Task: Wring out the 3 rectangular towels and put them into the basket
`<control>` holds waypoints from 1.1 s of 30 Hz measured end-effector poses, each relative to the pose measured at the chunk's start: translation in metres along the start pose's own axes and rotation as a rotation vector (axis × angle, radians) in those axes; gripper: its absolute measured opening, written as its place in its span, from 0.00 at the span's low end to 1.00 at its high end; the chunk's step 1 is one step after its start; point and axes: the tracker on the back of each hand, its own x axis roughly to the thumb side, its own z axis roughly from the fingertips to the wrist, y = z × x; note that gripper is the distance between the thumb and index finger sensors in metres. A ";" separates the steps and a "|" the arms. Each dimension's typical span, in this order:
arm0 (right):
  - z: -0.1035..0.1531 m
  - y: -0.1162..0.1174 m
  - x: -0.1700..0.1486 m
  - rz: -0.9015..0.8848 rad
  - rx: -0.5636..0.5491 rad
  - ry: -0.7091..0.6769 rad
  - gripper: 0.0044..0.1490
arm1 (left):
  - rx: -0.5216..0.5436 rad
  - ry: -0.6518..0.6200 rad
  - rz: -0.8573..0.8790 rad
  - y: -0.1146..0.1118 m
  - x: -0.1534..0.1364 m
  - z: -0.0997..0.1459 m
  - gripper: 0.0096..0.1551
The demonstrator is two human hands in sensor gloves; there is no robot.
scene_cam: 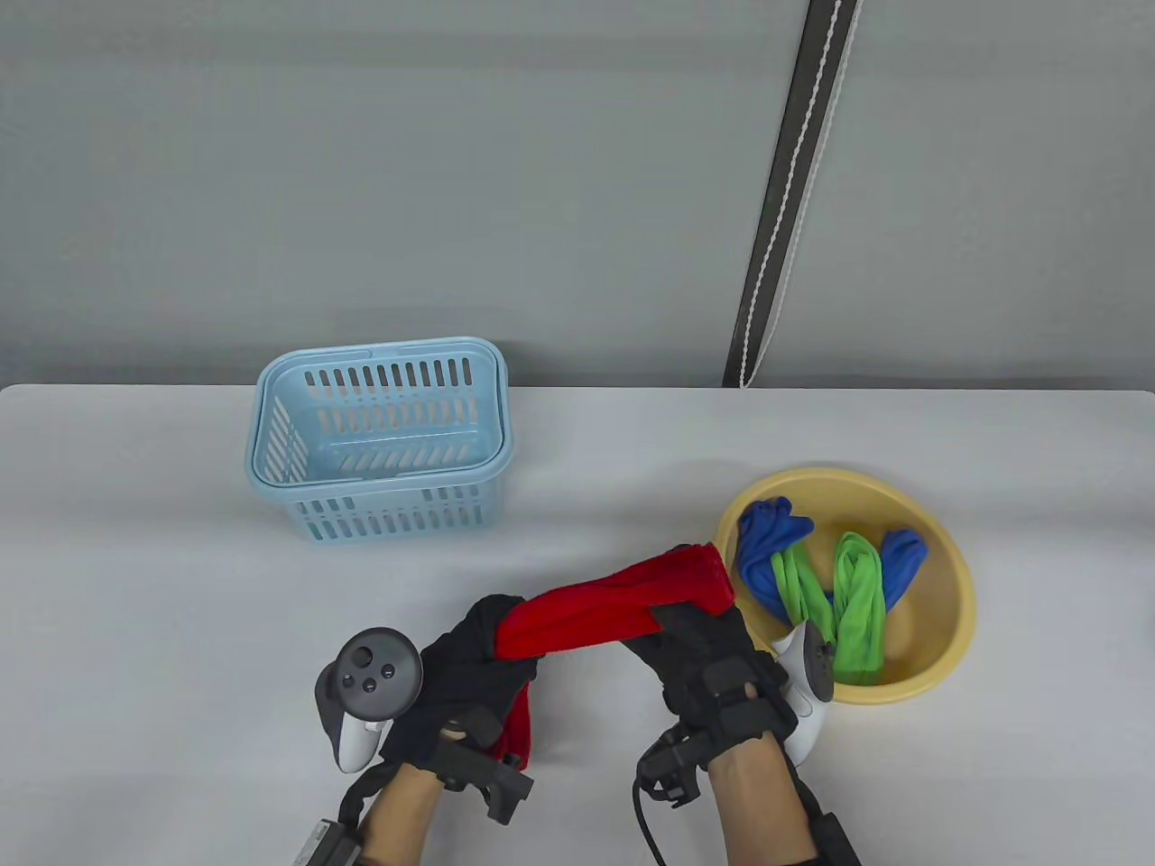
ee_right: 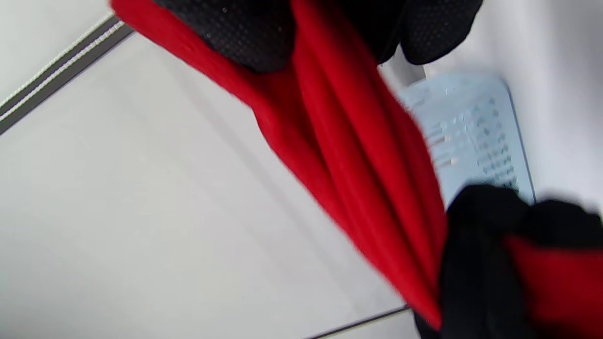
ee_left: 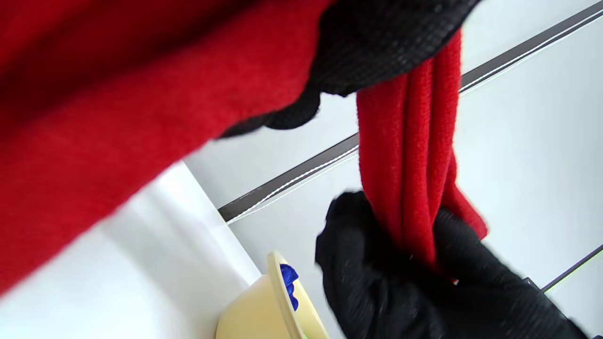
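Observation:
A red towel [scene_cam: 623, 600] is stretched between both hands above the table's front middle. My left hand [scene_cam: 469, 658] grips its left part, and a red end hangs below that fist. My right hand [scene_cam: 699, 645] grips its right part beside the bowl. The towel [ee_left: 410, 155] is bunched into long folds between the two fists, as the right wrist view [ee_right: 358, 160] also shows. A blue towel [scene_cam: 767, 541] and a green towel [scene_cam: 853, 595] lie in the yellow bowl [scene_cam: 947, 559]. The light blue basket [scene_cam: 379, 433] stands at the back left with no towel in it.
A dark strap with white stitching [scene_cam: 794, 189] hangs down the wall behind the table. The table's far edge runs just behind the basket. The yellow bowl [ee_left: 268, 306] sits right beside my right hand.

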 end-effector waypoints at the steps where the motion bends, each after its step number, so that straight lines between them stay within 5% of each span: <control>1: 0.001 -0.002 0.002 0.025 -0.007 -0.007 0.48 | 0.012 0.001 -0.010 0.001 0.001 0.001 0.22; 6: 0.010 -0.013 0.026 0.264 -0.143 -0.138 0.54 | 0.078 -0.020 -0.141 0.011 0.005 0.007 0.24; 10: 0.020 -0.002 0.053 0.830 -0.188 -0.374 0.52 | 0.087 -0.066 -0.331 0.013 0.010 0.010 0.24; 13: 0.020 0.029 0.048 1.231 0.148 -0.403 0.59 | 0.059 -0.098 -0.450 0.006 0.014 0.011 0.24; 18: 0.009 0.060 0.002 1.357 0.475 -0.117 0.71 | -0.067 -0.130 -0.290 -0.003 0.013 0.009 0.25; 20: 0.008 0.061 -0.009 1.377 0.476 -0.103 0.70 | -0.101 -0.124 -0.182 -0.004 0.012 0.009 0.25; 24: 0.003 0.050 -0.017 1.224 0.370 -0.086 0.36 | -0.122 -0.059 0.074 -0.003 0.003 0.007 0.25; 26: 0.001 0.044 -0.018 1.046 0.358 -0.025 0.31 | -0.105 -0.016 0.246 -0.001 -0.006 0.006 0.26; 30: -0.002 0.042 -0.028 0.773 0.437 0.127 0.35 | -0.087 0.041 0.540 -0.004 -0.019 0.006 0.27; 33: -0.002 0.049 -0.041 0.666 0.478 0.184 0.47 | -0.043 0.070 0.664 -0.008 -0.023 0.009 0.27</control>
